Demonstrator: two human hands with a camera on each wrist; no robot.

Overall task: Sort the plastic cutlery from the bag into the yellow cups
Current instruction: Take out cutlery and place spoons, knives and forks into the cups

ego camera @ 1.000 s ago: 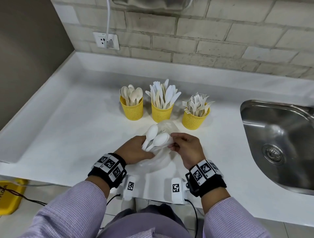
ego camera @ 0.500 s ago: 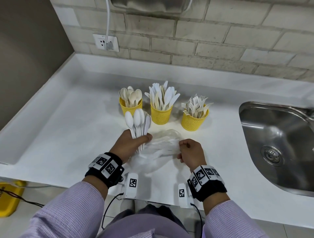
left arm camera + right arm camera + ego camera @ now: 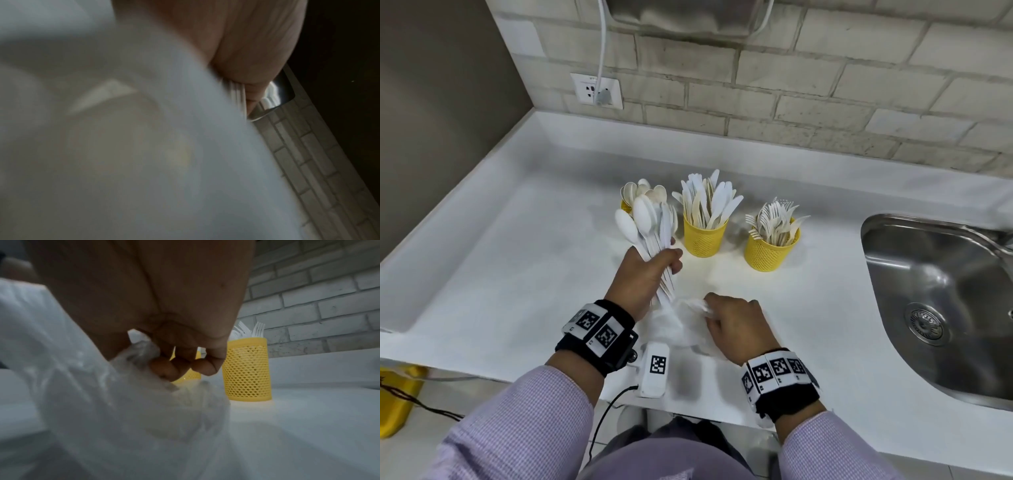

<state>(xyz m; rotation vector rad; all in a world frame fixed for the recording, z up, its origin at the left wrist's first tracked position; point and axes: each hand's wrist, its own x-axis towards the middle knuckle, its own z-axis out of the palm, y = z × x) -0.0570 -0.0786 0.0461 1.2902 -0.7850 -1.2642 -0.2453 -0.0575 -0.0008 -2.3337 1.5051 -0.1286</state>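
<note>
My left hand (image 3: 650, 267) grips a bundle of white plastic spoons (image 3: 645, 219) by the handles, bowls up, just in front of the left yellow cup (image 3: 625, 205), which holds spoons and is mostly hidden behind the bundle. My right hand (image 3: 726, 317) pinches the crumpled clear plastic bag (image 3: 681, 325) against the counter. The middle yellow cup (image 3: 704, 236) holds knives, the right yellow cup (image 3: 770, 250) holds forks. In the right wrist view my fingers (image 3: 164, 368) curl into the bag (image 3: 127, 402), with the fork cup (image 3: 246, 369) behind. The left wrist view is blurred; spoon handles (image 3: 238, 95) show under my palm.
A white counter (image 3: 517, 260) runs to a brick wall (image 3: 825, 85) at the back. A steel sink (image 3: 945, 301) lies at the right. A wall socket (image 3: 595, 90) with a cable sits at the back left. A small white tagged box (image 3: 655, 368) stands near the front edge.
My left hand has pulled the spoons out of the bag and carried them up and away toward the left cup. The right hand stayed on the bag, which has gone flat.
</note>
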